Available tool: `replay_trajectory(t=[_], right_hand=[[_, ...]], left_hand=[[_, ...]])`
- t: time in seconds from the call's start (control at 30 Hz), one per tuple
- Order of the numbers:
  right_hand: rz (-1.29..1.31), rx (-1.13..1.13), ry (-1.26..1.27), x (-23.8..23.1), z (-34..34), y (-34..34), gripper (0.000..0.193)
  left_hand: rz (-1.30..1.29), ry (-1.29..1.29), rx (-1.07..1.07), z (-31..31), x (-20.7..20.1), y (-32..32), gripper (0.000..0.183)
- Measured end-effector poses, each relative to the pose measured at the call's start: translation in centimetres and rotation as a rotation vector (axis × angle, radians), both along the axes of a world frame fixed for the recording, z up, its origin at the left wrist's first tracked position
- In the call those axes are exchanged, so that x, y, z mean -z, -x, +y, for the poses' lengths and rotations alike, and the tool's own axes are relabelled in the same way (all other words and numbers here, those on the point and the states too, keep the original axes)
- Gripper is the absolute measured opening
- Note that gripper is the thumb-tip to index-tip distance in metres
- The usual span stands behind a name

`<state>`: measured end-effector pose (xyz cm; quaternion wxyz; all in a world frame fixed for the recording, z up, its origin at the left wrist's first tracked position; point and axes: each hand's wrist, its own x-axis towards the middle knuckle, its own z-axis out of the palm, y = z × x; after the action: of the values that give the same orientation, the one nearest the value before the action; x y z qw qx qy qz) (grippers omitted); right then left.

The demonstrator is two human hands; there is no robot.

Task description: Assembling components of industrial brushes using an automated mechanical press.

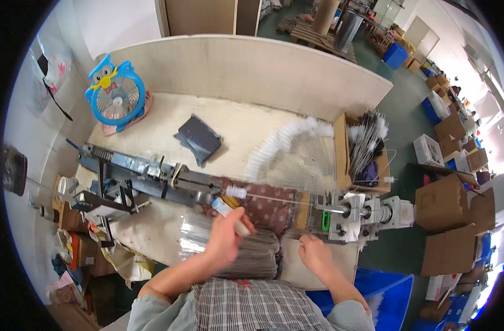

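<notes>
My left hand point(225, 238) is closed around a blue-and-white stick-like thing point(221, 207), its exact kind unclear; a pale end shows past the fingers. Just beyond its tip, a small white bristle brush head point(236, 191) sits on a thin wire point(274, 199) running right toward the machine's metal spindle point(335, 209). Below the spindle, near the bench's front, my right hand point(315, 252) has its fingers curled together; whatever they may hold is hidden. Between my hands and body lies a bundle of thin metal wires point(252, 255), partly under clear plastic.
A long metal rail fixture point(136, 172) crosses the bench at left. Behind it are a blue cartoon fan point(117, 99), a dark packet point(199, 138) and a curved row of white brushes point(279, 143). A carton of wire brushes point(368, 154) stands right; a blue bin point(390, 292) is below.
</notes>
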<state>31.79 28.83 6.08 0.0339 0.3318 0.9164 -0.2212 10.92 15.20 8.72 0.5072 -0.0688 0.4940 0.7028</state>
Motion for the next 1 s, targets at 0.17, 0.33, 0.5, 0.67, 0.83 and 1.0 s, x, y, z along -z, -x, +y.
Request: replay_trajectory(t=[0.17, 0.33, 0.5, 0.67, 0.83, 1.0], right_hand=[[-0.264, -0.128, -0.208, -2.4, 0.1, -1.7, 0.021], [-0.107, 0.075, -0.547, -12.2, 2.8, -4.5, 0.013], [0.389, 0.232, -0.715, -17.1, 5.3, -3.8, 0.013], [0.434, 0.007, -0.454, -13.2, 5.8, 0.8, 0.023], [0.515, -0.111, -0.310, -9.6, 6.2, 6.1, 0.021], [0.510, -0.025, -0.303, -7.8, 7.5, 6.5, 0.019]], left_hand=[[-0.631, -0.356, 0.006, -2.7, -7.6, 4.0, 0.033], [-0.202, -0.339, -0.164, -6.9, -4.9, 5.1, 0.054], [0.044, -0.140, 0.267, -4.9, -2.3, 2.3, 0.036], [1.015, -0.288, 0.510, 2.6, -3.0, -1.0, 0.016], [1.774, -0.017, 0.464, 8.1, 1.5, -1.5, 0.014], [1.992, 0.018, 0.517, 10.8, 1.3, -0.2, 0.009]])
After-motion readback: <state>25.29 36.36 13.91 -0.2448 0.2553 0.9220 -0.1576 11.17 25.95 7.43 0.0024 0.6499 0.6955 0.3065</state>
